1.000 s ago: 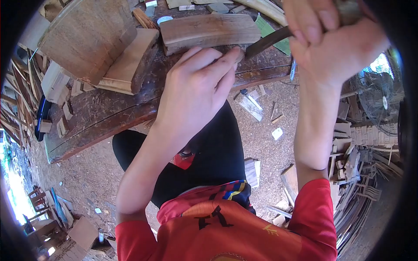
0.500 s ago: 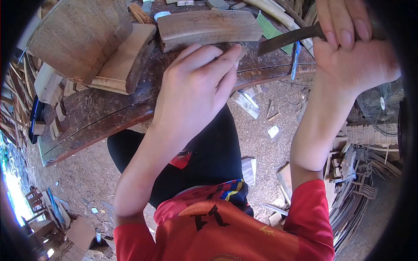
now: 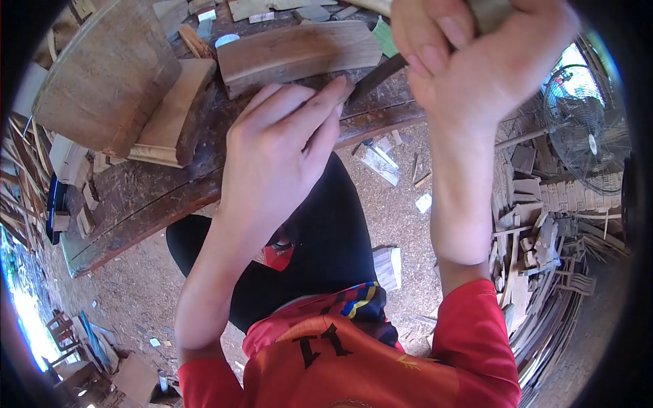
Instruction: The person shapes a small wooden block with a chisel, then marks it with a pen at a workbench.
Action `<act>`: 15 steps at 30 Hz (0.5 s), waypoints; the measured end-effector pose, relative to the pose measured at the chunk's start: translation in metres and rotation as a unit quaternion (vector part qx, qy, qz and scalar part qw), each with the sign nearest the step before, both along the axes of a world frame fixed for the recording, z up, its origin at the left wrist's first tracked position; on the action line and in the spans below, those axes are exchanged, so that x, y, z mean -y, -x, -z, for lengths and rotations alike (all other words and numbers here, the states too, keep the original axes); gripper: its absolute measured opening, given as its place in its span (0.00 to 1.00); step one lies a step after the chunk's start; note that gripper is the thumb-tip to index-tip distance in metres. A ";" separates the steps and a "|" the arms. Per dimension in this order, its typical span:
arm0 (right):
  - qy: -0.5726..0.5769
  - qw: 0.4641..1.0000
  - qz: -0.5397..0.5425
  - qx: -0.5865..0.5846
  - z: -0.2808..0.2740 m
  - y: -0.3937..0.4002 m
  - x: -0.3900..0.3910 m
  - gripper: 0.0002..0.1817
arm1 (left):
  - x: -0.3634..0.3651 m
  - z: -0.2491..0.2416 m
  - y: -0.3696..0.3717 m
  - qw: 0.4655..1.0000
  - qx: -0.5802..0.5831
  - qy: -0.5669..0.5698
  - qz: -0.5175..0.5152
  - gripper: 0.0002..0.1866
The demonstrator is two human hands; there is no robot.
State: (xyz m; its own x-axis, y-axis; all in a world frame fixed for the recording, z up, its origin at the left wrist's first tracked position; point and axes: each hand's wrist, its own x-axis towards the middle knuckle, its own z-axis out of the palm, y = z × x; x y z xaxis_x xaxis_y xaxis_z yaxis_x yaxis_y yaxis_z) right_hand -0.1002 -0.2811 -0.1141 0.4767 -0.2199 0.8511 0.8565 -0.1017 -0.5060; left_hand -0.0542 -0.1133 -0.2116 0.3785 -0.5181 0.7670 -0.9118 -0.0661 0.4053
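Observation:
My left hand (image 3: 279,139) pinches a small piece of wood (image 3: 347,91) between thumb and fingertips, close over the table's front edge. My right hand (image 3: 469,78) is wrapped round the handle of a chisel (image 3: 378,76). Its dark flat blade slants down to the left, and its tip is right at the small piece. Behind my left hand, a curved wooden block (image 3: 299,56) lies on the worn dark table (image 3: 160,197).
A large curved wooden panel (image 3: 105,81) stands at the left, beside a thick wood piece (image 3: 178,112). Offcuts, a white round lid (image 3: 226,40) and green paper (image 3: 386,37) lie behind. A fan (image 3: 578,129) and stacked wood (image 3: 527,238) are at the right; sawdust covers the floor.
My right hand has moved left with the chisel, bringing its blade to the small piece of wood in my left hand. The view has shifted slightly.

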 end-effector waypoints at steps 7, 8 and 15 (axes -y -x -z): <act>0.055 0.997 -0.007 0.061 -0.014 0.003 0.012 0.36 | -0.002 -0.003 0.002 1.000 -0.015 -0.021 -0.007 0.16; 0.043 0.998 0.012 0.048 -0.005 0.002 0.007 0.35 | -0.001 -0.004 0.003 1.000 -0.010 -0.019 -0.006 0.16; -0.019 0.996 0.066 0.061 -0.027 0.021 -0.012 0.33 | -0.003 -0.004 0.004 1.000 -0.016 -0.024 -0.010 0.17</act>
State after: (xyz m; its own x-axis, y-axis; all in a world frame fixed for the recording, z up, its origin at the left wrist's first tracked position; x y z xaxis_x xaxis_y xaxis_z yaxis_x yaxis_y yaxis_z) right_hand -0.1211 -0.2696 -0.0869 0.3348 -0.3073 0.8908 0.8925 -0.1999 -0.4044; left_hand -0.0579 -0.1105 -0.2074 0.4141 -0.5457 0.7285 -0.8963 -0.1050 0.4308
